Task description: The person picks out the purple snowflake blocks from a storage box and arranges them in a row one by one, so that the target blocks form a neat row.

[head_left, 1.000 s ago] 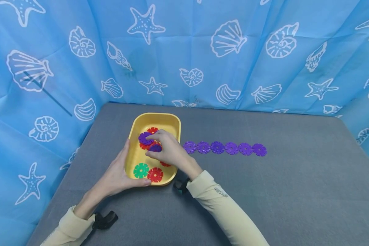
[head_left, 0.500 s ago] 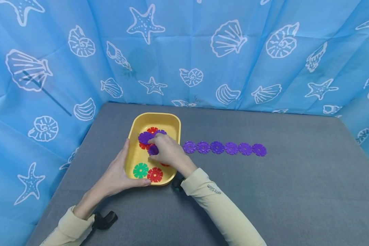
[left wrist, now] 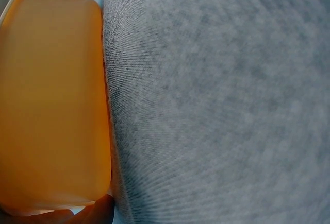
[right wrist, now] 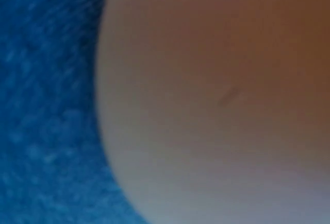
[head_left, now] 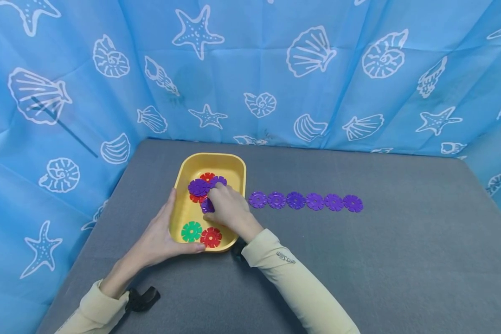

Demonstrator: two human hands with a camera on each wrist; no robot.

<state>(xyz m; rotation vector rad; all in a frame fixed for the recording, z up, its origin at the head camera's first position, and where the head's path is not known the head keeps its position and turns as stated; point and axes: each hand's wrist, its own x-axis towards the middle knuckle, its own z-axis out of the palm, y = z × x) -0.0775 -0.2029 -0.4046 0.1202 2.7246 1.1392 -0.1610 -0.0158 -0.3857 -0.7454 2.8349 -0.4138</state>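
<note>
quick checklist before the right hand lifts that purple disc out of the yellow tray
1. Right hand pinches the purple disc: ok.
2. Left hand grips the yellow tray at its near left rim: ok.
3. Disc free of the other discs in the tray: cannot tell, the hand hides it.
4. Purple row on the mat has bare mat beyond its right end: ok.
5. Wrist views confirm the grasp: not ok, too blurred.

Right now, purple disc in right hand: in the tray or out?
In. The right hand pinches the purple disc inside the yellow tray, above other discs.
</note>
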